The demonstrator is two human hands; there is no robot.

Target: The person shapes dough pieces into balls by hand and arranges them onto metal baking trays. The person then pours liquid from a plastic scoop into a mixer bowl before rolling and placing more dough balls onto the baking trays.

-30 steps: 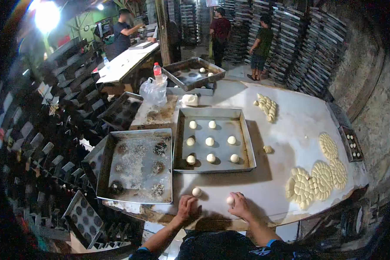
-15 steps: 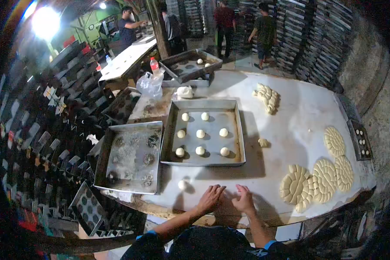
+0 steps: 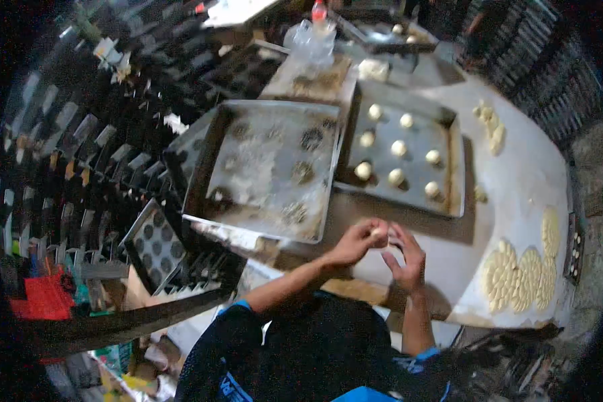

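My left hand (image 3: 359,242) is raised over the near edge of the table, its fingers closed on a small pale dough ball (image 3: 380,232), mostly hidden by them. Close beside it on the right, my right hand (image 3: 407,259) has its thumb and fingers apart, fingertips near the ball. Beyond my hands, a metal baking tray (image 3: 415,171) holds several round dough balls (image 3: 398,148) in spaced rows. Left of it lies a second metal tray (image 3: 251,175) with dark round marks and no dough.
Scored dough rounds (image 3: 501,276) lie at the right of the table (image 3: 449,288). A dough lump (image 3: 492,127) and a small dough piece (image 3: 480,194) lie farther back. A plastic bag (image 3: 311,43) and red-capped bottle (image 3: 319,11) stand behind the trays. A smaller tray (image 3: 155,249) sits lower left.
My view has swung left and down. The dough ball that lay on the table left of my hands is now in my left hand. Both hands have lifted and come closer together.
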